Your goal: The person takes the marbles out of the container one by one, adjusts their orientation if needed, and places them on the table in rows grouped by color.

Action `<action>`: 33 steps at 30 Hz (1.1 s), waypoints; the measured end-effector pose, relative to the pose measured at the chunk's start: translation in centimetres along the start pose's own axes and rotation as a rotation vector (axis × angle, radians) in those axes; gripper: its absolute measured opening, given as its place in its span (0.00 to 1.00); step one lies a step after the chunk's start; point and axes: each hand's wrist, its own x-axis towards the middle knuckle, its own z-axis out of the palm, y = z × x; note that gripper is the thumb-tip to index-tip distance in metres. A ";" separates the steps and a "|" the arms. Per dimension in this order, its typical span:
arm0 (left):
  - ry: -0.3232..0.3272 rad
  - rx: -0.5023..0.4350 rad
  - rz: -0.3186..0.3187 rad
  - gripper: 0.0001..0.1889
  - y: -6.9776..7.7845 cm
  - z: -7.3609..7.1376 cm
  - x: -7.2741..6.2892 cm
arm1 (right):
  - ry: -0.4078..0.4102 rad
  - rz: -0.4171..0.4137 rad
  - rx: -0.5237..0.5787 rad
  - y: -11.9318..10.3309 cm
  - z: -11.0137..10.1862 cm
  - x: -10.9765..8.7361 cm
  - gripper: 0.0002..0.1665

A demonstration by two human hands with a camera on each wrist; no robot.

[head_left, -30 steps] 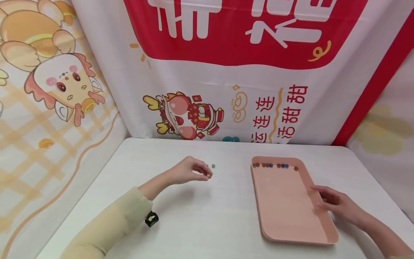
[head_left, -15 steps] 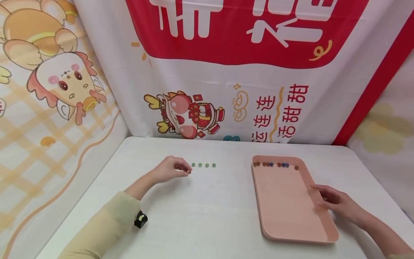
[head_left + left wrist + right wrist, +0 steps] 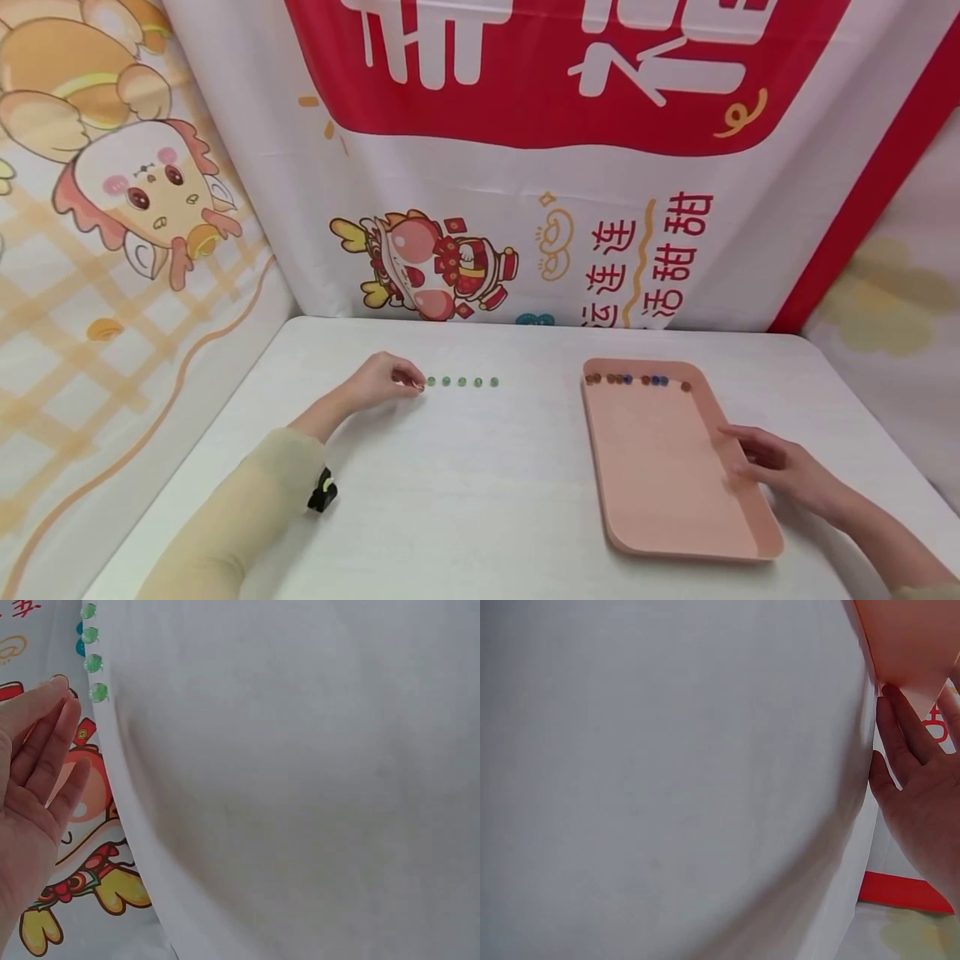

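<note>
In the head view my left hand (image 3: 382, 382) pinches a small brown marble (image 3: 422, 389) between thumb and fingertips, at the left end of a row of green marbles (image 3: 462, 382). In the left wrist view the fingertips of that hand (image 3: 41, 750) come near the closest green marble (image 3: 98, 692); the held marble is mostly hidden there. On the right, my right hand (image 3: 787, 471) holds the long side wall of a pink tray (image 3: 675, 467). The right wrist view has this hand (image 3: 922, 765) with its fingers against the tray's outer side.
Several brown marbles (image 3: 615, 379) and blue marbles (image 3: 656, 381) line the far end inside the tray. Both stand on a white table (image 3: 465, 500), backed by a printed cloth (image 3: 465, 175). A patterned cloth (image 3: 112, 292) hangs at the left.
My left hand has moved left along the row with the brown marble, uncovering the green marbles behind it. My right hand stays on the tray.
</note>
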 end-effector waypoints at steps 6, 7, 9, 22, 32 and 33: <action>-0.049 0.009 -0.019 0.07 -0.1 0.7 0.6 | -0.004 0.010 0.012 -0.1 -0.1 0.0 0.31; -0.054 0.015 -0.026 0.07 -0.1 0.8 0.7 | -0.007 0.010 0.017 -0.1 -0.1 0.0 0.31; -0.063 0.022 -0.045 0.06 0.0 1.0 0.7 | -0.013 0.007 0.030 -0.1 0.0 0.0 0.31; -0.072 0.059 -0.086 0.06 0.1 1.5 0.9 | -0.011 -0.030 0.030 -0.1 -0.1 0.0 0.30; -0.073 0.050 -0.089 0.07 0.0 1.5 0.8 | -0.008 -0.055 0.035 -0.1 0.0 -0.2 0.30; -0.074 0.048 -0.092 0.07 0.1 1.5 0.8 | -0.009 -0.055 0.034 -0.1 0.0 -0.2 0.30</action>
